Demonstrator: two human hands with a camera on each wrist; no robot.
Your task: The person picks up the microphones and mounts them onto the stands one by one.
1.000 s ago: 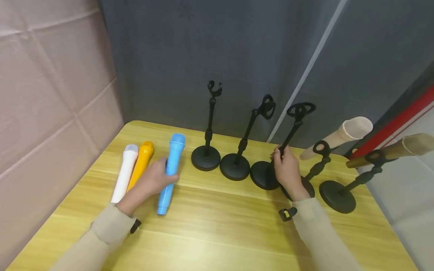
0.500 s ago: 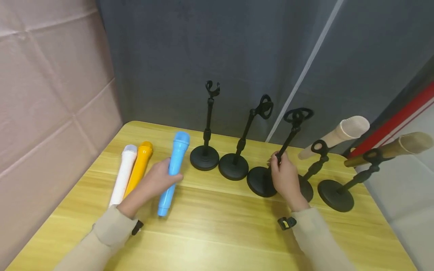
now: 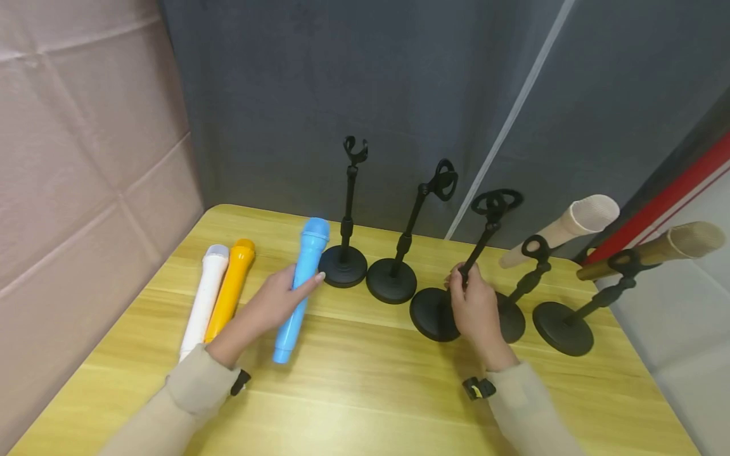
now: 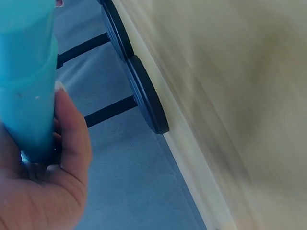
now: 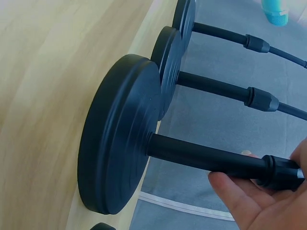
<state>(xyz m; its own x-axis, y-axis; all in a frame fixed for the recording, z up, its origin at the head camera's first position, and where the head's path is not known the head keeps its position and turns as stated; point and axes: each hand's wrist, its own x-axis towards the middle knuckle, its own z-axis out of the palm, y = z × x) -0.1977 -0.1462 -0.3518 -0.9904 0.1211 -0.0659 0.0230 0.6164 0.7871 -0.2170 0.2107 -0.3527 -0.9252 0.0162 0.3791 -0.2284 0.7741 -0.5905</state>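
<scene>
My left hand (image 3: pixel 272 299) grips a light blue microphone (image 3: pixel 312 244) around its barrel, head end tilted up and away, above the table. In the left wrist view, the blue barrel (image 4: pixel 29 110) sits between thumb and fingers. My right hand (image 3: pixel 474 308) holds the pole of a black desktop microphone stand (image 3: pixel 430 315), the third from the left. In the right wrist view, fingers curl round that pole (image 5: pixel 206 155) just below its collar, and the round base is close to the table. The stand's clip (image 3: pixel 495 206) holds nothing.
Two stands with bare clips, one (image 3: pixel 343 266) and another (image 3: pixel 392 282), stand left of the held one. At the right, a pale microphone (image 3: pixel 561 231) and a gold microphone (image 3: pixel 673 247) overlap two more stands' clips. White (image 3: pixel 204 304) and orange (image 3: pixel 230 288) microphones lie at left.
My right hand has drawn the held stand toward me and slightly left. The blue microphone in my left hand has shifted right and tilted more to the right.
</scene>
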